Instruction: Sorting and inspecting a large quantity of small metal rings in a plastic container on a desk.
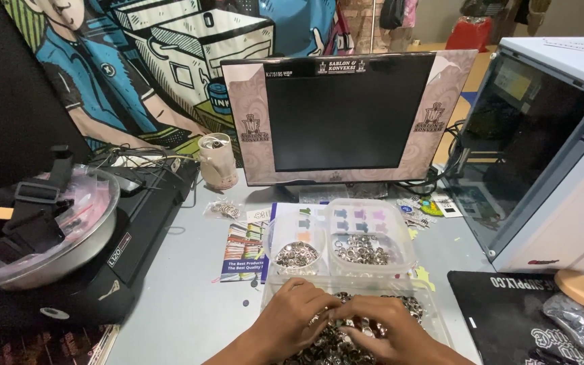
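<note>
Both hands sit at six o'clock in the view, buried in a clear plastic tray (434, 292) heaped with small silver metal rings (410, 305). The left hand (292, 318) and the right hand (386, 330) meet fingertip to fingertip over the heap; their fingers curl narrowly into the rings, but whether either pinches one cannot be told.

At twelve o'clock from the hands, just beyond the tray, stand two smaller containers side by side: a round clear plastic cup (297, 253) part-filled with silver rings and a square clear plastic tub (370, 238) holding more of them. Under these lie colourful printed leaflets (243, 251). Further back, a dark flat monitor in a patterned beige frame (346, 115) walls off the far edge, with a small pale cup (217, 161) at its left.

At nine o'clock a black flat machine (130, 236) carries a wide clear dome-shaped bowl (42, 223) with black straps inside. At three o'clock rise a white computer case with a glass side panel (549, 149) and – nearer – a black printed mat (508, 311).

All rests on a grey desk (184, 297); a comic-style wall banner (150, 61) hangs behind.
</note>
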